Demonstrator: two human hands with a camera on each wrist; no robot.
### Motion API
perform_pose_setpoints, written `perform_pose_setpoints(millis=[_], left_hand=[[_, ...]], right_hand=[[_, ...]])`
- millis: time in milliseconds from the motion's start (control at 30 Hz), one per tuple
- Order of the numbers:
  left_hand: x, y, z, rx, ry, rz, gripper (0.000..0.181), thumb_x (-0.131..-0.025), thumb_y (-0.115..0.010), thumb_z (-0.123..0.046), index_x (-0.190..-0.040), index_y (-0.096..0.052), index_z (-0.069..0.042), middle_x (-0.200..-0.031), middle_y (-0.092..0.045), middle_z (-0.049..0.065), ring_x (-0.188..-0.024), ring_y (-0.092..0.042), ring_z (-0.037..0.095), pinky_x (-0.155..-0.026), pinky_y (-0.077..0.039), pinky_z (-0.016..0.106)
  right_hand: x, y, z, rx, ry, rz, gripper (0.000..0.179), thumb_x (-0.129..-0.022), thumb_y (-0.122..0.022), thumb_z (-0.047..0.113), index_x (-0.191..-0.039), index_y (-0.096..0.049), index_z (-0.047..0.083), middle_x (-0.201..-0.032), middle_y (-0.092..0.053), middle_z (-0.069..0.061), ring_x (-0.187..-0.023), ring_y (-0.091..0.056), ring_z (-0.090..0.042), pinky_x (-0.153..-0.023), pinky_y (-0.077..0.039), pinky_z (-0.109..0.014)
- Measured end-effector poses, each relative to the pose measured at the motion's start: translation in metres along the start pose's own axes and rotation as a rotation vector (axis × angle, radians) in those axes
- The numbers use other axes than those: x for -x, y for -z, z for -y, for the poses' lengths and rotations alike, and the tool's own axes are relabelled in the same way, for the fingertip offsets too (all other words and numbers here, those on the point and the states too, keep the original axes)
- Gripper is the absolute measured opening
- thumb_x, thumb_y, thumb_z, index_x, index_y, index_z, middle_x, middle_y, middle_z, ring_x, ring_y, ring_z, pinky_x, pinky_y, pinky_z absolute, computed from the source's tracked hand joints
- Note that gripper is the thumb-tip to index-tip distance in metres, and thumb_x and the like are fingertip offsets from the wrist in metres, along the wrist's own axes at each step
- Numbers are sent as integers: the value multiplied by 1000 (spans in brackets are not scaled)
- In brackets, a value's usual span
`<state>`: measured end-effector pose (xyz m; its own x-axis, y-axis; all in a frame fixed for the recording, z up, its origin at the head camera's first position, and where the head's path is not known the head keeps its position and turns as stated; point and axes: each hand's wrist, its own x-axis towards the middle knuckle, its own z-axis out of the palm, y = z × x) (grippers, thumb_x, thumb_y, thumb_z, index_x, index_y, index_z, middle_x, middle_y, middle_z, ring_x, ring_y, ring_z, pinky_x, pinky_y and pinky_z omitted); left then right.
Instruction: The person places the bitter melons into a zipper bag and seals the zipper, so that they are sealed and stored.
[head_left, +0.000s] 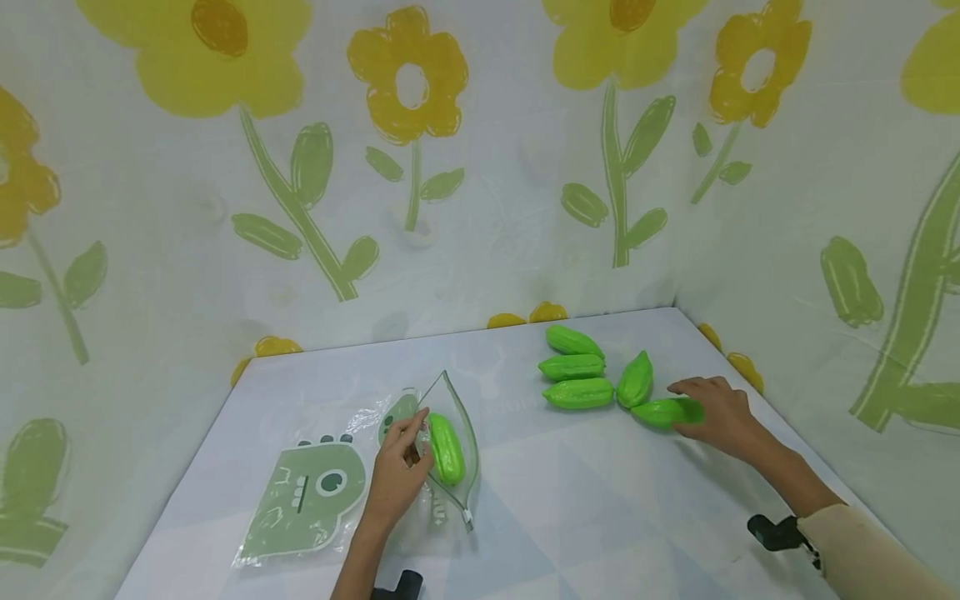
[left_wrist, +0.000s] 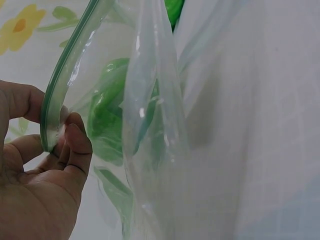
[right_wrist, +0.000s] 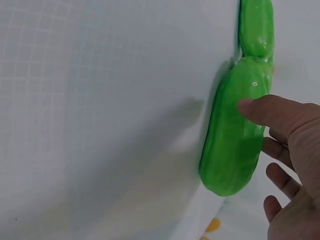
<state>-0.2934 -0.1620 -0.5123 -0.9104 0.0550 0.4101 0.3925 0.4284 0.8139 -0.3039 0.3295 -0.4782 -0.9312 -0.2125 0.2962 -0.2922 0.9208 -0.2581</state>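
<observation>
My left hand pinches the green zip edge of a clear zip bag. Its mouth gapes, and one bright green, ridged, cucumber-shaped vegetable shows inside it. In the left wrist view, thumb and fingers meet on that rim, and the vegetable looks blurred through the plastic. My right hand is at another such vegetable on the table, its thumb overlapping the near side and its other fingers loosely bent along the far side.
Three more green vegetables lie stacked in a row at the back, with another slanting beside them. A flat bag with a green monster print lies left of my left hand. Flower-printed cloth walls border the white table.
</observation>
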Motion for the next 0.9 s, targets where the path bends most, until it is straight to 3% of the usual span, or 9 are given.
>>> perform_pose_setpoints(millis=[400,633,900], left_hand=[[0,0,-1,8,21,8,54,-90,-62,2,-143,-55,-5,-118,-55,6,-74,-49,12,-64,-45,23],[-1,-1,1,5,9,8,54,-90,-62,3,-143,-55,-4,-118,-55,6,-74,-48,10,-63,-44,22],[-1,0,1,-5,-24,-10,52,-90,-62,4,-141,-56,-2,-116,-56,8,-73,-47,10,-62,-44,22]], right_hand=[[1,-6,-3,112,82,-24,47,-71,-88,9,-115,-71,4,-119,-65,-19,-107,-52,-39,-75,-35,-52],[5,1,3,132,148,-67,45,-69,-90,14,-109,-72,4,-110,-68,-16,-103,-54,-36,-73,-34,-51],[5,6,13,102,162,-76,43,-72,-88,19,-109,-72,5,-109,-68,-14,-102,-54,-34,-73,-32,-47]])
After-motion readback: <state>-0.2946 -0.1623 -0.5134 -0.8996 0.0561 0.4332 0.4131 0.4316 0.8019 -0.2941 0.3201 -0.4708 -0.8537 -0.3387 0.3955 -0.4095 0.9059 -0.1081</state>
